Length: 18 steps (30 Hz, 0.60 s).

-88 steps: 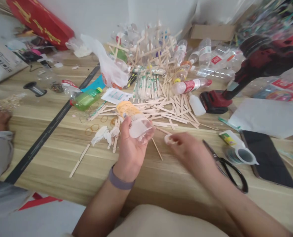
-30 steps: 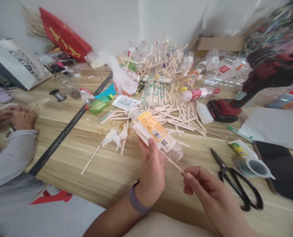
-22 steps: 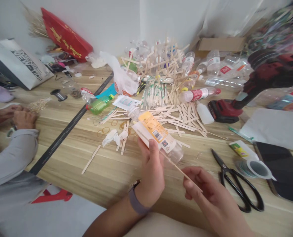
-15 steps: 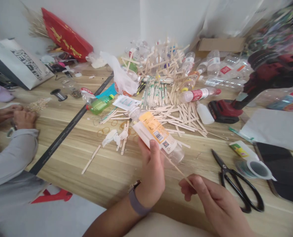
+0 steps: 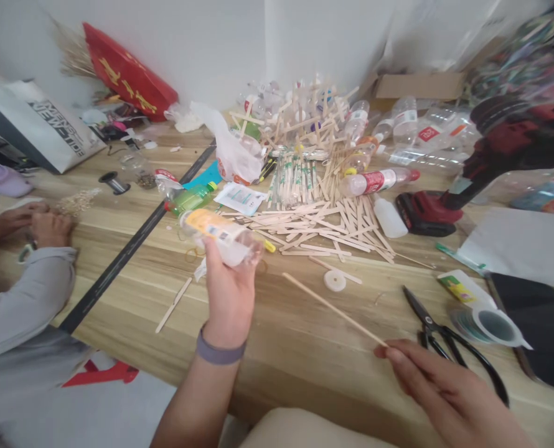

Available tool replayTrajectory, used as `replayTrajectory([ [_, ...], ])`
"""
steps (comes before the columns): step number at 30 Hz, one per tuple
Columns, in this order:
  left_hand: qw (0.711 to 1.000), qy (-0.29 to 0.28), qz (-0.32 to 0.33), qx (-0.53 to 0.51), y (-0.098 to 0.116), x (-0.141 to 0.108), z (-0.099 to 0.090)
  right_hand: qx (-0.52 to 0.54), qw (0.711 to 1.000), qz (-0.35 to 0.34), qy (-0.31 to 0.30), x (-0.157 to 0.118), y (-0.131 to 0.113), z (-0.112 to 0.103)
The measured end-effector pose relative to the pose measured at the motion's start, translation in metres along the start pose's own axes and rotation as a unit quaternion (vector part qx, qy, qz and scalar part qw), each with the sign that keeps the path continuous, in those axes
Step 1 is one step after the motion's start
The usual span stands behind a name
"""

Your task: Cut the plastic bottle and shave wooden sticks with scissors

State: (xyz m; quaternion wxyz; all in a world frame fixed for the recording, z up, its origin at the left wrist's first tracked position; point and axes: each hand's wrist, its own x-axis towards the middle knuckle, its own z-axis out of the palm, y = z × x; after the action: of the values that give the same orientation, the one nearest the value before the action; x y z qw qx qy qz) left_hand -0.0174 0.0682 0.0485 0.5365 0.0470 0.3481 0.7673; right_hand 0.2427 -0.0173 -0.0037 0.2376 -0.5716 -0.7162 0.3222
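Note:
My left hand [image 5: 230,298] is wrapped round a clear plastic bottle [image 5: 223,235] with an orange and white label, held tilted above the table. In my right hand [image 5: 449,392], thumb and fingers pinch the end of a thin wooden stick [image 5: 333,307], which points up and to the left. The stick and the bottle are apart. A small white disc [image 5: 335,280] with a hole lies beyond the stick's tip. Black-handled scissors [image 5: 429,323] lie beside my right hand and are partly hidden by it. Flat wooden sticks [image 5: 314,231] are heaped beyond the bottle.
A red and black power tool [image 5: 429,211] stands at the right, near a dark phone [image 5: 529,323] and a spool [image 5: 489,325]. Plastic bottles [image 5: 375,180] crowd the back. At the left another person's hands [image 5: 48,224] work by a metal spool [image 5: 114,182].
My left hand has carried the bottle left, away from the stick. My right hand has moved slightly right and down with the stick. The white disc has come into view.

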Motion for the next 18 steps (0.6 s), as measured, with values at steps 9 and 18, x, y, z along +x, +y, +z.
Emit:
replayTrajectory([
  [9,0.979,-0.003,-0.181,-0.095,-0.006,-0.005,0.004,-0.189,0.960,-0.095,0.183,0.028,0.012,-0.019],
  [18,0.963,0.017,-0.263,-0.062,-0.016,-0.015,0.018,0.091,0.933,0.180,0.297,0.103,0.010,-0.102],
])
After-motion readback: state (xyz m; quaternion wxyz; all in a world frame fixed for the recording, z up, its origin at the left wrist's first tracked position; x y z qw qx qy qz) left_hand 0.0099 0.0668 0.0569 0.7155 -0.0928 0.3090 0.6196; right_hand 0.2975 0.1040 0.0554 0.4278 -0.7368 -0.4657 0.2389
